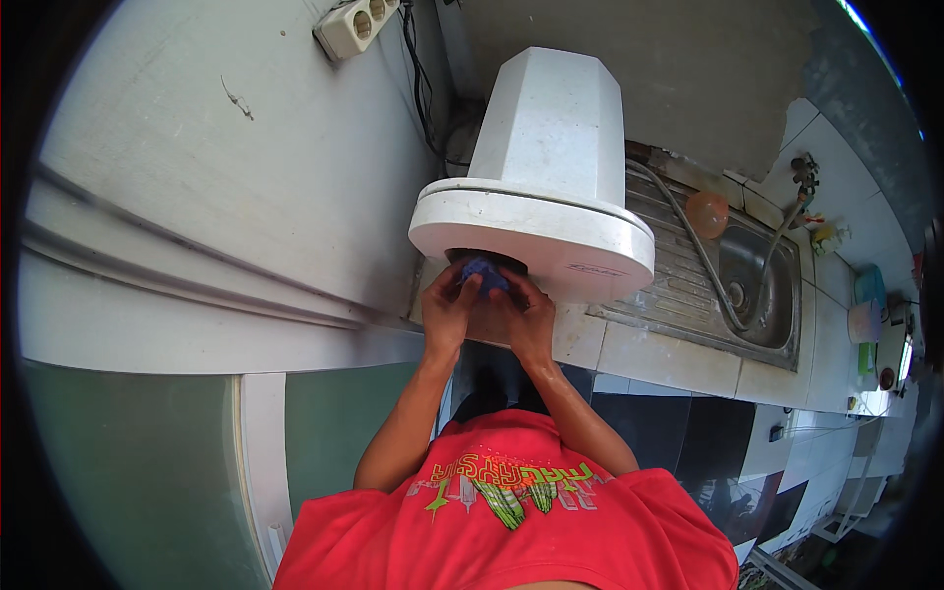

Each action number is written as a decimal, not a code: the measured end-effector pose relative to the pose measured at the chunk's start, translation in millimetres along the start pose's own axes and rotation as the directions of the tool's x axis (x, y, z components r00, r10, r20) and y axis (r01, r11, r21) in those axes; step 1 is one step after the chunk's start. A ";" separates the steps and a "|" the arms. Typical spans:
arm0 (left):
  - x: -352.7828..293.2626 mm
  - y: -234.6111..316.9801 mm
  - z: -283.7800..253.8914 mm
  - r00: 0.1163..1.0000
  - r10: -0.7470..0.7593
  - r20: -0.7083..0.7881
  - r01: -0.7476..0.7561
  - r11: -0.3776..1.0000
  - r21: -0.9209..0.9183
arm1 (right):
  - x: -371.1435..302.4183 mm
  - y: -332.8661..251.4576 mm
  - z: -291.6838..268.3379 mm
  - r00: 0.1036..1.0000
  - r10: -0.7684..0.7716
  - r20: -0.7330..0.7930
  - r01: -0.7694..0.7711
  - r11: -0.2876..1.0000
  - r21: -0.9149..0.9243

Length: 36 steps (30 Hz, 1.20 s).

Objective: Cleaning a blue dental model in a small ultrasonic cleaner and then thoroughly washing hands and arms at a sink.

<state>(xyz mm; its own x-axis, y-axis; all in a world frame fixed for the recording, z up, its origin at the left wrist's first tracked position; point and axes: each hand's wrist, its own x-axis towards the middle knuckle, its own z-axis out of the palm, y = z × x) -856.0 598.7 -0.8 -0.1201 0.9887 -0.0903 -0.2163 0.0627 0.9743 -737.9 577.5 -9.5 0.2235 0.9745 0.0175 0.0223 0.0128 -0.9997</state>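
Observation:
A crumpled blue piece (484,272), perhaps a cloth, is pinched between my two hands. My left hand (447,307) closes on it from the left, thumb toward me. From the other side, my right hand (529,317) grips it with bent fingers. Both hands are at a dark opening (513,263) in the front of a white appliance (565,246) with a rounded rim. A tapered, many-sided white top (560,113) rises from it. My fingertips are partly hidden inside or against the opening, and I cannot tell how far in the blue piece reaches.
A steel sink (787,295) with a ribbed drainboard, a grey hose (678,211) and an orange round container (707,213) lie to the right. A power strip (356,28) with dark cables (418,79) hangs at upper left. The pale wall (265,177) stands close on my left.

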 end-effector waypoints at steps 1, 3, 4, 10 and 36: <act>-3.9 3.5 0.0 1.000 -0.001 -0.002 0.001 1.000 -0.002 | -0.9 0.5 -0.7 1.000 0.001 0.002 -0.001 1.000 -0.002; -12.6 14.6 1.3 0.997 -0.062 0.043 0.059 0.997 0.055 | -2.1 2.9 -2.0 0.999 -0.039 -0.013 0.040 0.999 0.023; -15.8 17.7 1.3 0.997 -0.064 0.041 0.061 0.997 0.054 | -2.3 5.5 -2.8 0.999 -0.037 -0.010 0.038 0.999 0.021; -19.5 20.7 -12.4 0.926 -0.340 0.165 0.377 0.867 -0.327 | -1.4 8.6 -6.2 0.967 -0.250 -0.038 0.251 0.968 0.005; -8.8 7.0 -19.1 0.908 -0.392 0.150 0.405 0.724 -0.558 | 3.1 -3.2 9.6 0.881 0.441 0.169 -0.422 0.575 0.701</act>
<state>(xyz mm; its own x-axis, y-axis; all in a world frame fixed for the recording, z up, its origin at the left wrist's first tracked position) -875.0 587.9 2.9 0.1213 0.8931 -0.4332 -0.7457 0.3700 0.5541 -746.7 582.6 -6.5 0.0420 0.9025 -0.4285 -0.7646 -0.2471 -0.5953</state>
